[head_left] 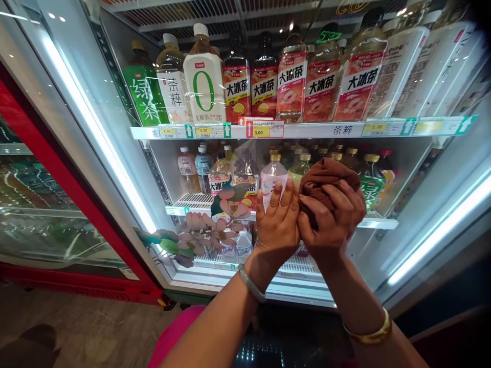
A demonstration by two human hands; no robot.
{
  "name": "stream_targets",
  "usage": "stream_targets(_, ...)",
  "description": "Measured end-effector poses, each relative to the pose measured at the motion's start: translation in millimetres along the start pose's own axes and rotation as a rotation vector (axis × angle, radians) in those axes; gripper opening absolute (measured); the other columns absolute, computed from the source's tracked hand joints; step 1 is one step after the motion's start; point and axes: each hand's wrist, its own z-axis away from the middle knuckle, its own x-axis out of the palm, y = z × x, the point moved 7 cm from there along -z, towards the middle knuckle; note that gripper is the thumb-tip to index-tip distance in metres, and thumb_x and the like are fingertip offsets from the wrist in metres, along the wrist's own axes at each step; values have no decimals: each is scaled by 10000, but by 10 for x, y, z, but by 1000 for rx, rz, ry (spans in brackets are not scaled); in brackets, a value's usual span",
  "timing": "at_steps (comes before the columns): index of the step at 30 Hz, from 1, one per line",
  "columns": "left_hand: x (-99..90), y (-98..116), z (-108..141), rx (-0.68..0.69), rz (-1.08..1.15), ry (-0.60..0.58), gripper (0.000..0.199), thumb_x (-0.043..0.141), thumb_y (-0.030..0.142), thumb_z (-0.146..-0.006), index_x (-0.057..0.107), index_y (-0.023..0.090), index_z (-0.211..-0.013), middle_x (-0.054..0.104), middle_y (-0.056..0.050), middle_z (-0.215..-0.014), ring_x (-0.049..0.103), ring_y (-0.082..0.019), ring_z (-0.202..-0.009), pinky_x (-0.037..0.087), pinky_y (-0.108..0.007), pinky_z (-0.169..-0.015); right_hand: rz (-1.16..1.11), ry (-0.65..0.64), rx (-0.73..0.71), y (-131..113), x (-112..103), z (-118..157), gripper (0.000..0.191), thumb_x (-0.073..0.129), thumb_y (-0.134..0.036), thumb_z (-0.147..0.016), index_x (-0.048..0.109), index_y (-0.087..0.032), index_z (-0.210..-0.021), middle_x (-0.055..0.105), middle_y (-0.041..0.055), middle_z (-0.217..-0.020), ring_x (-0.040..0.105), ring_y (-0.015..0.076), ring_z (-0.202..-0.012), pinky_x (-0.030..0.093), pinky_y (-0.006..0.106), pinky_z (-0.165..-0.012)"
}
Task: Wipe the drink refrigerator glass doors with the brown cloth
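A bunched brown cloth (324, 176) is gripped in my right hand (335, 217), with the fingers curled round it, and it appears to be against the glass front of a lit drinks fridge. Beside it, my left hand (279, 222) lies flat with fingers spread, seemingly on the same glass, and holds nothing. The two hands touch or nearly touch at the thumb side. A flower decal (230, 207) with pink petals and green leaves shows left of my left hand. Behind my fingers stands a pale pink-labelled bottle (273, 176), partly hidden.
Large tea bottles (203, 76) fill the upper shelf, above a price strip (310, 130). Smaller bottles (187, 166) stand on the middle shelf, with water bottles (243, 243) lower down. A red-framed fridge (95, 204) adjoins on the left, above a brown floor (95, 327).
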Motion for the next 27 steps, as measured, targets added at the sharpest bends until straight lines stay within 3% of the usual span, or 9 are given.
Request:
stream_targets(3,14,22,21,-5,-5,10,648,433,229,-1017,343,110,-1648,463,-109,-1649,117,-201,-1660,-2,-500,-1370,23,-37,-37,243,-94,-40,326,759,-260,-801,726,-287,-1124,659,67,-1282,600,350,-1329,424,628,-1195)
stream_targets(7,5,10,11,-10,3,23,640,431,218,-1006,375,117,-1635,464,-105,-1650,129,-199,-1658,0,-492,-1370,107,88,124,608,-299,-54,366,743,-231,-792,733,-212,-1157,638,142,-1339,596,404,-1318,471,652,-1128)
stream_targets(10,13,4,9,-12,23,29,655,435,226,-1011,341,122,-1651,450,-109,-1658,137,-208,-1658,9,-499,-1370,90,49,172,458,-238,57,370,727,-248,-816,723,-219,-1185,618,143,-1359,564,406,-1357,459,646,-1143)
stream_targets(13,24,6,9,-8,36,41,653,408,234,-1037,288,121,-1669,451,-113,-1657,119,-199,-1660,14,-499,-1370,17,-50,63,143,-109,169,289,722,-258,-842,716,-297,-1129,634,64,-1293,568,325,-1363,444,599,-1191)
stream_targets(15,22,10,9,-2,37,54,647,387,239,-1050,267,119,-1675,450,-111,-1659,119,-195,-1660,16,-496,-1371,-20,-104,-41,64,-87,190,256,738,-271,-844,710,-320,-1094,649,24,-1252,587,276,-1343,416,572,-1231)
stream_targets(18,18,16,10,0,38,60,659,399,241,-1044,261,126,-1678,427,-104,-1676,140,-210,-1659,24,-495,-1374,7,-121,-107,248,-173,135,301,793,-296,-805,715,-299,-1095,656,36,-1261,603,297,-1327,424,579,-1221)
stream_targets(22,20,12,18,-10,50,53,679,423,237,-1030,254,142,-1681,411,-95,-1686,154,-212,-1658,21,-497,-1375,99,7,102,600,-341,100,330,757,-224,-807,725,-233,-1136,629,132,-1325,584,382,-1342,476,611,-1148)
stream_targets(24,20,8,24,-13,51,56,674,426,242,-1034,260,145,-1680,417,-93,-1682,158,-208,-1657,25,-497,-1374,104,11,146,535,-317,167,346,729,-227,-823,722,-234,-1169,616,142,-1338,566,395,-1360,470,624,-1143)
stream_targets(27,25,4,26,-13,49,58,676,433,243,-1034,260,147,-1680,424,-95,-1678,147,-202,-1658,18,-495,-1373,38,-78,54,234,-182,280,332,737,-252,-828,717,-285,-1157,624,87,-1299,555,347,-1373,450,613,-1173)
